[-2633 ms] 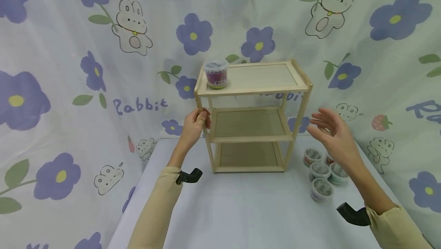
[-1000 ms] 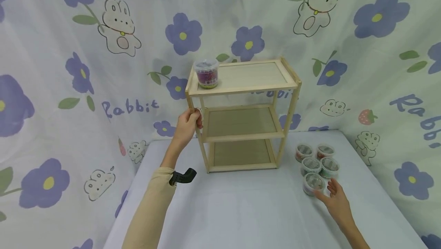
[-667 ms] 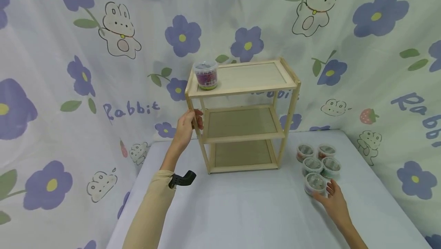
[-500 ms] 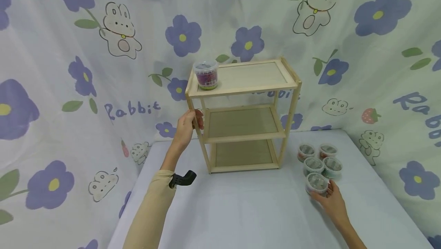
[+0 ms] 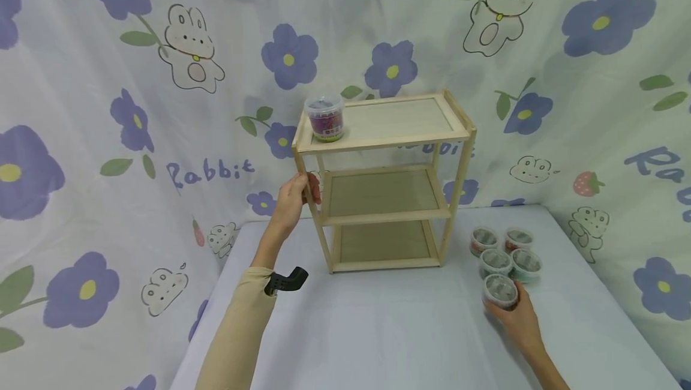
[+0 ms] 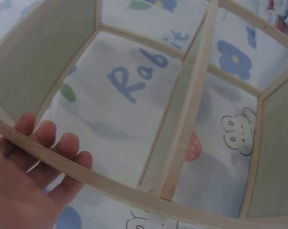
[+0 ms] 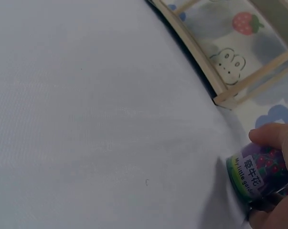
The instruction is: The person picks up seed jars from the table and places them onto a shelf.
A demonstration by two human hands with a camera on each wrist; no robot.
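A small three-tier wooden shelf [image 5: 385,216] stands on the table. My left hand [image 5: 291,199] holds its left front post, and the left wrist view shows the fingers [image 6: 62,145] curled round that wooden bar. On the top tier, at the left, sits a clear-lidded plastic tub [image 5: 327,120] with a purple label. To the right of the shelf my right hand [image 5: 515,318] grips the nearest tub [image 5: 499,289] of a cluster, thumb on one side and fingers on the other. Its label [image 7: 251,174] reads "My little garden" in the right wrist view. Whether it touches the table I cannot tell.
Behind the gripped tub several similar tubs stand close together, among them a left middle one [image 5: 495,263] and a greenish one [image 5: 525,264]. A white cloth [image 5: 378,330] covers the table. A curtain [image 5: 227,114] printed with rabbits and flowers hangs behind.
My right hand has come down from beside the shelf to the nearest tub and closed round it. The left hand has stayed at the post, its fingers shifting slightly. The view has shifted slightly.
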